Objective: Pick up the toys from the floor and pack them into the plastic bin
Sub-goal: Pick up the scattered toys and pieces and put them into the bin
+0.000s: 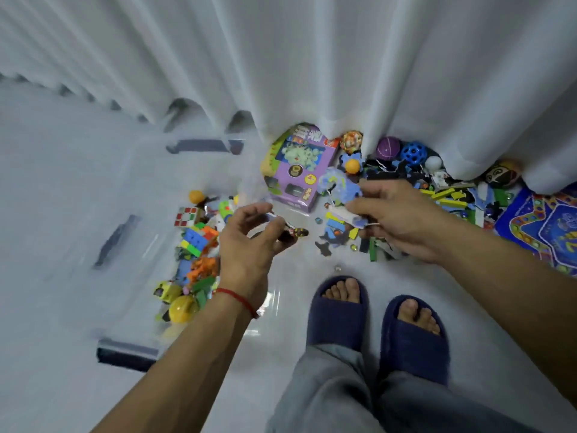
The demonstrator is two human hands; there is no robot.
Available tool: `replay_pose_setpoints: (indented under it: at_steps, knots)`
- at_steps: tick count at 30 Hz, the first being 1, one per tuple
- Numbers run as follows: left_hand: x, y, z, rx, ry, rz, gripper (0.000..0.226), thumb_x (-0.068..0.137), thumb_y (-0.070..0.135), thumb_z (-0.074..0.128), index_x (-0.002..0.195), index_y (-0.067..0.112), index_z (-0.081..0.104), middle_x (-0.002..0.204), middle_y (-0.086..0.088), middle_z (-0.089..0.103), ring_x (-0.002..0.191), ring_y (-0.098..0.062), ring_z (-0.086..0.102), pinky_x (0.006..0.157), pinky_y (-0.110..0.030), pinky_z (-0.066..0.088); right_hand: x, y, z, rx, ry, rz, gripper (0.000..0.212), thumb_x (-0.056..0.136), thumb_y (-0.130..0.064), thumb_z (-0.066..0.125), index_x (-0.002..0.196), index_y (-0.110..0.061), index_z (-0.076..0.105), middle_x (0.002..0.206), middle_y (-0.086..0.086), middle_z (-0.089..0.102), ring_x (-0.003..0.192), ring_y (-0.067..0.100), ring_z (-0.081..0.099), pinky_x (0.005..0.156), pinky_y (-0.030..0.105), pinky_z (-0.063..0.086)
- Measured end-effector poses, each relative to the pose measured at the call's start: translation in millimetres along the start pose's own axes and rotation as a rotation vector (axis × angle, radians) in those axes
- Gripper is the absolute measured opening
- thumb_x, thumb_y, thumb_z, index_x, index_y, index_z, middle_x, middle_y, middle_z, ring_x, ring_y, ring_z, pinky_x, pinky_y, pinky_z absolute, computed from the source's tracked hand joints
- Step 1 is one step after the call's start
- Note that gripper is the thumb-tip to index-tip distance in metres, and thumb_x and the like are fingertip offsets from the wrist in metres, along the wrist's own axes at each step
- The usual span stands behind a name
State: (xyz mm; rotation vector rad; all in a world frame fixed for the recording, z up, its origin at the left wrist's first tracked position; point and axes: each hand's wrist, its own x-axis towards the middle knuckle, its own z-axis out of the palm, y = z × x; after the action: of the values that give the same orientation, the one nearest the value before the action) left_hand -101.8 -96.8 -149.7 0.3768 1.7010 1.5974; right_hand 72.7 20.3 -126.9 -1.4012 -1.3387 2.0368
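Left hand (249,237) pinches a small dark toy (295,234) beside the clear plastic bin (125,245), seemingly for dropping in. Right hand (396,217), fingers curled, grips flat pieces (346,214) gathered from the floor pile.

purple toy box (299,170) print blurred, nothing legible

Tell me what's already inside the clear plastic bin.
The plastic bin holds puzzle cubes, an orange ball, a yellow ball and small mixed toys. The left hand covers its right side.
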Motion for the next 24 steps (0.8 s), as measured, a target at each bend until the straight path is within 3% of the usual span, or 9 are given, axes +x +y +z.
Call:
replay_pose_setpoints:
  at_steps: [5,8,9,10,11,13,16,19,24]
  knots:
    - [10.6,62.5,-92.5,-0.023,0.301,0.029,0.023,0.090,0.000,0.064,0.110,0.000,0.056,0.103,-0.025,0.058,0.083,-0.033,0.067,0.075,-0.040,0.060,-12.0,-87.2,118.2,-0.024,-0.309,-0.044,0.012,0.093,0.003,0.058,0.105,0.005,0.062,0.101,0.023,0.061,0.083,0.030,0.066,0.059,0.026,0.060]
    - [18.1,85.7,-125.4,-0.019,0.282,-0.125,0.019,0.096,0.015,0.054,0.110,0.003,0.056,0.109,-0.017,0.053,0.100,-0.034,0.062,0.090,-0.050,0.056,-11.1,-107.4,145.1,-0.121,-0.296,-0.071,0.032,0.092,-0.014,0.063,0.121,-0.003,0.053,0.106,0.016,0.059,0.082,0.025,0.069,0.074,0.035,0.063]
    - [18.6,89.7,-129.4,0.049,0.267,-0.129,0.015,0.095,0.016,0.052,0.107,0.008,0.059,0.112,-0.014,0.051,0.095,-0.018,0.042,0.093,-0.050,0.054,-8.3,-105.7,142.9,-0.242,-0.255,-0.112,0.029,0.090,-0.018,0.064,0.117,-0.007,0.057,0.100,0.011,0.058,0.082,0.023,0.066,0.078,0.039,0.063]
    - [16.4,90.7,-128.9,0.132,0.259,-0.099,0.020,0.093,0.015,0.053,0.111,0.012,0.061,0.118,-0.012,0.051,0.134,-0.042,0.035,0.097,-0.050,0.052,-7.8,-100.4,136.5,-0.379,-0.211,-0.137,0.027,0.089,-0.022,0.065,0.112,-0.010,0.062,0.100,0.010,0.060,0.087,0.023,0.066,0.080,0.044,0.062]
    - [12.0,89.2,-124.7,0.208,0.251,-0.036,0.032,0.090,0.015,0.055,0.121,0.016,0.061,0.127,-0.010,0.052,0.123,-0.031,0.053,0.100,-0.048,0.050,-6.2,-91.3,125.3,-0.506,-0.176,-0.136,0.025,0.088,-0.025,0.064,0.109,-0.013,0.067,0.106,0.011,0.064,0.093,0.025,0.067,0.082,0.047,0.061]
    - [-1.0,79.5,-105.4,0.337,0.207,0.147,0.048,0.082,0.014,0.058,0.129,0.022,0.061,0.131,-0.005,0.059,0.122,-0.019,0.057,0.100,-0.039,0.051,-1.2,-64.0,94.5,-0.732,-0.124,-0.139,0.022,0.090,-0.024,0.060,0.106,-0.014,0.071,0.115,0.012,0.066,0.100,0.030,0.068,0.083,0.044,0.061]
    - [-12.1,45.6,-63.4,0.453,0.067,0.307,0.036,0.080,0.007,0.061,0.112,0.020,0.069,0.110,0.002,0.071,0.104,-0.012,0.067,0.089,-0.030,0.054,12.0,-9.8,39.4,-1.156,-0.085,-0.175,0.022,0.095,-0.020,0.056,0.110,-0.015,0.071,0.115,0.008,0.069,0.100,0.028,0.065,0.087,0.041,0.056]
    - [-9.6,-10.1,-16.3,0.576,-0.094,0.212,0.036,0.079,0.001,0.061,0.106,0.022,0.069,0.106,0.005,0.071,0.097,-0.009,0.067,0.082,-0.025,0.056,32.6,49.7,-4.2,-1.353,-0.057,-0.106,0.025,0.095,-0.028,0.057,0.119,-0.024,0.063,0.121,0.006,0.063,0.101,0.029,0.060,0.086,0.042,0.053]
    - [28.9,-112.8,30.3,0.771,-0.188,-0.121,0.033,0.081,0.016,0.073,0.112,0.024,0.064,0.114,0.000,0.063,0.091,-0.017,0.065,0.080,-0.030,0.054,67.2,127.2,-30.0,-1.310,0.028,-0.048,0.043,0.095,-0.029,0.060,0.136,-0.024,0.051,0.134,0.007,0.052,0.119,0.030,0.054,0.092,0.043,0.050]
